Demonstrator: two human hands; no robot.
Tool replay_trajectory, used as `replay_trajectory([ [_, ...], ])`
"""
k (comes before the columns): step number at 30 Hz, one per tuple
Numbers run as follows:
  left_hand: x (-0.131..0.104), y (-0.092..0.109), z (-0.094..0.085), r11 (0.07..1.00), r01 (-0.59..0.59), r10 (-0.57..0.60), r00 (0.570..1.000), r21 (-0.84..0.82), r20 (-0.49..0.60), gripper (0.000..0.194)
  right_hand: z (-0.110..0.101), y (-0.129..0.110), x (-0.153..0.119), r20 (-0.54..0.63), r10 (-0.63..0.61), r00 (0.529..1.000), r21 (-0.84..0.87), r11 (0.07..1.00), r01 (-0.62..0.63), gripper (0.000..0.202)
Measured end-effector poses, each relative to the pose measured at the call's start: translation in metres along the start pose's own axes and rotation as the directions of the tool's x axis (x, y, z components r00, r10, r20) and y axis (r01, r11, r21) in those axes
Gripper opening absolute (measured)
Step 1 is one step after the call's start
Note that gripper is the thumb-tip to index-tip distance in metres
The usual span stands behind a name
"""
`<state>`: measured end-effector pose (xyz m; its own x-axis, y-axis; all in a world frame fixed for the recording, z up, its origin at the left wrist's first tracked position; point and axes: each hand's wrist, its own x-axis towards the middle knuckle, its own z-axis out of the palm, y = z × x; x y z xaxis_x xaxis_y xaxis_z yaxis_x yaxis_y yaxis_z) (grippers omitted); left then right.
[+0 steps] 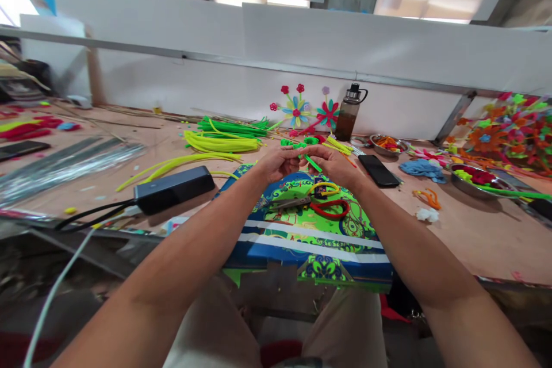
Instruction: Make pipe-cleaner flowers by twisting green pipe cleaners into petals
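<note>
Pinched between your left hand (280, 164) and your right hand (329, 163) is one green fuzzy piece (311, 140), near the middle of the frame; fingers of both hands are closed on it. Below them, on one big table (478, 241), lies one blue and green board (293, 219). One bottle (347, 118), right of the top middle, has something brown inside. One pair of scissors (307, 201) lies on your board. Two metal bowls sit at the right: your bigger bowl (474, 188) has yellow and red bits, your smaller bowl (390, 153) orange bits (386, 142).
</note>
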<state>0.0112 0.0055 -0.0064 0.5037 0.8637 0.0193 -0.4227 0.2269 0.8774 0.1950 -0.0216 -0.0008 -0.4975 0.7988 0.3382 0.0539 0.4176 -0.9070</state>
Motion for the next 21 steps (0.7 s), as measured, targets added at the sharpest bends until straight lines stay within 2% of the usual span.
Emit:
replay_trajectory([
  [4, -0.002, 0.002, 0.005, 0.995, 0.068, -0.070, 0.997, -0.069, -0.033, 0.016, -0.001, 0.000, 0.001, -0.047, -0.037, 0.998, -0.112, 0.993, 0.032, 0.030],
  [8, -0.004, 0.005, 0.008, 0.984, 0.134, -0.138, 0.990, -0.122, -0.031, 0.016, 0.001, -0.002, 0.001, -0.054, -0.082, 0.995, -0.126, 0.989, 0.074, 0.027],
  [12, -0.005, 0.005, 0.011, 0.983, 0.152, -0.155, 0.987, -0.103, -0.030, 0.012, 0.003, -0.005, 0.000, -0.065, -0.089, 0.994, -0.126, 0.989, 0.081, 0.023],
  [21, 0.001, -0.006, 0.013, 0.993, -0.111, 0.114, 0.987, 0.033, -0.111, 0.019, 0.004, -0.008, -0.001, -0.122, -0.084, 0.989, -0.170, 0.984, 0.063, 0.017],
])
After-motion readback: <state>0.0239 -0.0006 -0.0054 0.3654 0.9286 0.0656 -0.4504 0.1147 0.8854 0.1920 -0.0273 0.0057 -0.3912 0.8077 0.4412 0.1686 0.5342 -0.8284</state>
